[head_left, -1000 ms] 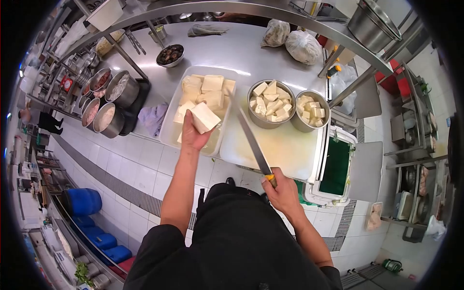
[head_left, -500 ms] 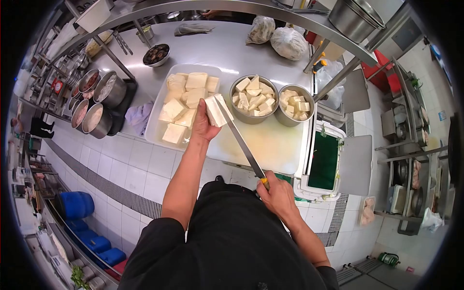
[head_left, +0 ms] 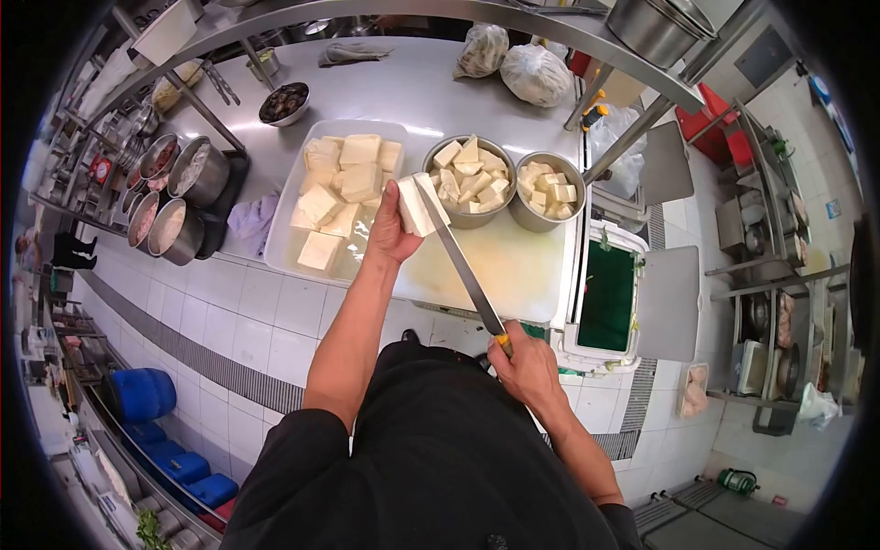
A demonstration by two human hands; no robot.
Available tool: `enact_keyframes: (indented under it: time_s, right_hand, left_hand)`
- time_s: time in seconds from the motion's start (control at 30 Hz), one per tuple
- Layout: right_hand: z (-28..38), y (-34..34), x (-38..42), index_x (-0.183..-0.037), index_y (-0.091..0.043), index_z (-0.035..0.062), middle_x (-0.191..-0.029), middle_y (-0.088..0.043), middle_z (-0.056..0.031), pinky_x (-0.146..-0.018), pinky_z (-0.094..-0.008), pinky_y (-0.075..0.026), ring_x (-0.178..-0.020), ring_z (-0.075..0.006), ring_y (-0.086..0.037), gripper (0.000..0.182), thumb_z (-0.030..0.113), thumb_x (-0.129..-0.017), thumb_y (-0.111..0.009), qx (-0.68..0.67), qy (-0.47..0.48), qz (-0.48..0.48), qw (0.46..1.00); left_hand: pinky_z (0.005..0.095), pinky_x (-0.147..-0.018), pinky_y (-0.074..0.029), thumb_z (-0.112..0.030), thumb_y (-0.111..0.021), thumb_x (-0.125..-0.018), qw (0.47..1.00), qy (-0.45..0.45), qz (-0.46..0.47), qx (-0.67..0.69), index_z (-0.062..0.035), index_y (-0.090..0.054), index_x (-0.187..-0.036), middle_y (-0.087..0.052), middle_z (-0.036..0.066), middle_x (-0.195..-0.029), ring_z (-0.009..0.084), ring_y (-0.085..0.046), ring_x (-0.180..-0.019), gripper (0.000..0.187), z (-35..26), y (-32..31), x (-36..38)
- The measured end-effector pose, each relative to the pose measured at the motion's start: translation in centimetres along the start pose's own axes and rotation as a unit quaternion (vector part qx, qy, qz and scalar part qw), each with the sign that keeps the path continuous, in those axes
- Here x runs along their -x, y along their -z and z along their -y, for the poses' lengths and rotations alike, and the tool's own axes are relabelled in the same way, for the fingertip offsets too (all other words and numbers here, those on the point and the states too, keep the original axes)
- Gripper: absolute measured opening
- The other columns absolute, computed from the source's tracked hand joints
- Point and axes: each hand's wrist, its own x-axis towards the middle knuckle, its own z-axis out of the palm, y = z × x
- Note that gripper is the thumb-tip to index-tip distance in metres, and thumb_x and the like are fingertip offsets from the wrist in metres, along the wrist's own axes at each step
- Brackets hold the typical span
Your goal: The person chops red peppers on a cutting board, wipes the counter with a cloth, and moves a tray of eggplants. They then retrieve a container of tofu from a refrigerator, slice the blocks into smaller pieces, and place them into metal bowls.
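My left hand (head_left: 394, 234) holds up a white tofu block (head_left: 417, 209) above the left part of the cutting board (head_left: 500, 266). A long knife (head_left: 469, 280) has its blade against the block, near the block's right side; its yellow-marked handle is in my right hand (head_left: 527, 362). To the left, a clear tub (head_left: 286, 220) holds several large tofu blocks (head_left: 361, 181) in liquid. Behind the board stand two round metal pots, a larger one (head_left: 472, 220) and a smaller one (head_left: 543, 222), both with cut tofu pieces.
A bowl of dark food (head_left: 284, 105) and plastic bags (head_left: 536, 75) lie farther back under a metal shelf (head_left: 403, 11). At the right is an open green-lined bin (head_left: 607, 298). Metal pots (head_left: 176, 229) and a purple cloth (head_left: 251, 223) are at the left.
The view has shifted slightly, so the table items appear a little farther left. The knife blade now sits slightly farther from the block's right edge, and a slice there leans outward.
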Motion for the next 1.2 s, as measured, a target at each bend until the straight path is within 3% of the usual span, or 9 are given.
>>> enact_keyframes:
  time_s: [0.67,0.8,0.87,0.9,0.97,1.0,1.07,1.13,1.2]
  right_hand:
    - [-1.4,-1.9,0.2,-0.098,-0.053,0.0007,-0.071,-0.066,-0.0237,-0.064,-0.0570,-0.048,-0.069,-0.0462,-0.064,0.022,0.022,-0.094,-0.058,0.024,-0.045,0.013,0.999]
    - [-3.7,-0.7,1.5,-0.097,-0.054,0.0017,-0.077,-0.066,-0.0262,-0.068,-0.0575,-0.048,-0.077,-0.0483,-0.064,0.024,0.025,-0.095,-0.058,-0.006,-0.045,0.052,0.998]
    - [-6.9,2.0,4.1,-0.097,-0.054,0.0017,-0.076,-0.063,-0.0264,-0.069,-0.0544,-0.048,-0.074,-0.0506,-0.060,0.032,0.033,-0.095,-0.060,-0.064,-0.068,0.138,0.986]
    - [-8.6,3.2,6.1,-0.095,-0.055,0.0017,-0.068,-0.061,-0.0192,-0.060,-0.0470,-0.049,-0.061,-0.0408,-0.060,0.031,0.032,-0.094,-0.062,-0.098,-0.096,0.167,0.976]
    - [-10.4,6.1,9.9,-0.094,-0.056,0.0026,-0.062,-0.057,-0.0090,-0.051,-0.0381,-0.047,-0.053,-0.0239,-0.058,0.028,0.029,-0.094,-0.064,-0.167,-0.253,0.227,0.925]
    - [-11.3,6.6,11.1,-0.094,-0.056,0.0026,-0.062,-0.057,-0.0090,-0.051,-0.0381,-0.047,-0.053,-0.0239,-0.058,0.028,0.029,-0.094,-0.064,-0.167,-0.256,0.226,0.925]
    - [-12.8,6.4,13.1,-0.094,-0.057,0.0040,-0.062,-0.053,-0.0021,-0.047,-0.0314,-0.044,-0.054,-0.0117,-0.055,0.026,0.028,-0.093,-0.066,-0.227,-0.335,0.158,0.901]
    - [-13.5,4.4,13.2,-0.097,-0.056,0.0019,-0.061,-0.057,-0.0082,-0.051,-0.0352,-0.047,-0.054,-0.0184,-0.058,0.029,0.029,-0.094,-0.065,-0.218,-0.345,0.119,0.905]
    - [-13.8,2.3,12.1,-0.101,-0.053,0.0000,-0.066,-0.061,-0.0173,-0.057,-0.0416,-0.049,-0.058,-0.0297,-0.063,0.033,0.030,-0.094,-0.064,-0.169,-0.308,0.039,0.936]
  left_hand:
    - [0.0435,-0.094,-0.051,-0.065,-0.063,-0.091,0.997,0.059,0.028,0.032,-0.0095,-0.058,-0.131,-0.065,0.010,-0.115,0.0252,-0.062,-0.102,0.069,4.5,-3.9,2.8]
    - [0.0435,-0.093,-0.050,-0.060,-0.063,-0.093,0.996,0.070,-0.058,-0.004,-0.0134,-0.059,-0.130,-0.065,0.006,-0.118,0.0241,-0.063,-0.104,0.060,6.0,-3.6,3.5]
    - [0.0437,-0.093,-0.050,-0.057,-0.064,-0.094,0.991,0.082,-0.107,-0.020,-0.0151,-0.059,-0.130,-0.065,0.005,-0.119,0.0239,-0.063,-0.106,0.055,7.4,-3.3,3.7]
    - [0.0437,-0.092,-0.050,-0.055,-0.064,-0.095,0.981,0.102,-0.153,-0.064,-0.0166,-0.058,-0.130,-0.065,0.004,-0.120,0.0235,-0.063,-0.107,0.052,7.9,-2.7,3.6]
    - [0.0441,-0.089,-0.052,-0.043,-0.068,-0.097,0.958,0.139,-0.212,-0.131,-0.0190,-0.055,-0.134,-0.065,0.003,-0.119,0.0225,-0.064,-0.109,0.046,8.8,-1.3,3.7]
    - [0.0441,-0.089,-0.052,-0.043,-0.068,-0.097,0.959,0.142,-0.211,-0.129,-0.0190,-0.055,-0.134,-0.065,0.003,-0.119,0.0225,-0.064,-0.109,0.046,9.7,-1.0,3.9]
    - [0.0441,-0.088,-0.055,-0.028,-0.074,-0.093,0.941,0.170,-0.222,-0.189,-0.0099,-0.054,-0.132,-0.063,0.007,-0.121,0.0223,-0.065,-0.109,0.047,11.7,-0.7,4.3]
    - [0.0400,-0.083,-0.057,-0.023,-0.073,-0.093,0.938,0.187,-0.206,-0.209,-0.0071,-0.053,-0.132,-0.064,0.008,-0.118,0.0218,-0.066,-0.105,0.047,14.8,-0.7,3.9]
    - [0.0362,-0.080,-0.057,-0.024,-0.074,-0.091,0.935,0.137,-0.151,-0.291,-0.0063,-0.053,-0.132,-0.065,0.008,-0.114,0.0206,-0.067,-0.101,0.049,17.7,-0.6,3.4]
